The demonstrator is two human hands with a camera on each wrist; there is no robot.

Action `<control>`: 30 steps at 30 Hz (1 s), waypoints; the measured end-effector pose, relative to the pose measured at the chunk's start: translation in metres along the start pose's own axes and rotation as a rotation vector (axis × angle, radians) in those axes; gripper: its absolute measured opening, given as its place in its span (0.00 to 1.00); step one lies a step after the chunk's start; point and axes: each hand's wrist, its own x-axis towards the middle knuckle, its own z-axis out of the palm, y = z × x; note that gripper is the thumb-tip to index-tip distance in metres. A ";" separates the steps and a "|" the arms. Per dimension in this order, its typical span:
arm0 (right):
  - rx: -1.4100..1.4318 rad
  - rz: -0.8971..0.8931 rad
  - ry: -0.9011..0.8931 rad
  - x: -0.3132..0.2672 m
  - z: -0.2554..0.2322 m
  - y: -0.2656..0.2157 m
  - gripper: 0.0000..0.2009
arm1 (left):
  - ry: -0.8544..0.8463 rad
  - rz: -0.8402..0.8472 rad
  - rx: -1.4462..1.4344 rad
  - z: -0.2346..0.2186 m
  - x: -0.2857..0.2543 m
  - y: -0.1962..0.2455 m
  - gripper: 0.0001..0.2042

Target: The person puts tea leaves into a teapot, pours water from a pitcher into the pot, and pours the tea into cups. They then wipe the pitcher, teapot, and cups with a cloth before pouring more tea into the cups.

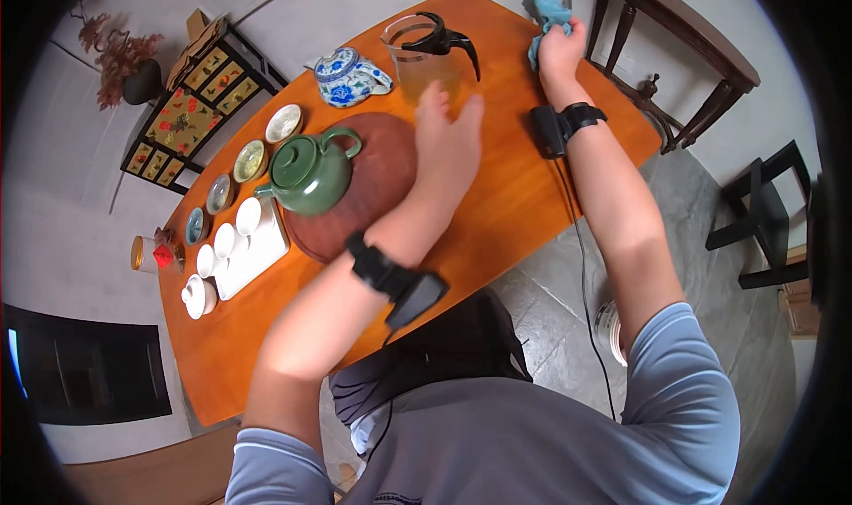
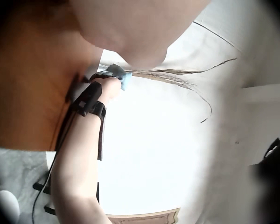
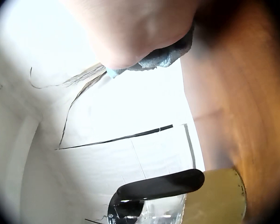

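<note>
My right hand (image 1: 561, 51) grips a crumpled light-blue cloth (image 1: 552, 10) at the table's far right corner; the cloth also shows below the hand in the right wrist view. My left hand (image 1: 444, 141), slightly blurred, is over the table with its fingers extended, holding nothing. Its fingertips overlap the lower part of a glass pitcher (image 1: 410, 68) in the head view. This pitcher has a black handle (image 1: 461, 45) and yellowish liquid inside. Left of my left hand, a green teapot (image 1: 306, 175) sits on a round reddish-brown tray (image 1: 386, 163).
A blue-and-white teapot (image 1: 344, 77) stands behind the tray. Several small bowls (image 1: 250, 161) line the far left edge, beside a white tray (image 1: 257, 261) with white cups and a lidded white cup (image 1: 199, 296). A dark wooden side table (image 1: 692, 39) stands beyond the right corner.
</note>
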 end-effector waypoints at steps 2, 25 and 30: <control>0.103 0.039 0.044 -0.007 0.000 -0.014 0.18 | 0.175 0.022 -0.060 -0.029 -0.028 0.008 0.33; 0.649 -0.218 -0.118 0.029 -0.033 -0.073 0.14 | 0.289 -0.186 -0.476 -0.107 -0.051 0.019 0.08; 0.626 -0.210 -0.505 -0.080 -0.033 -0.178 0.15 | 0.197 -0.222 -0.400 -0.138 -0.064 0.020 0.08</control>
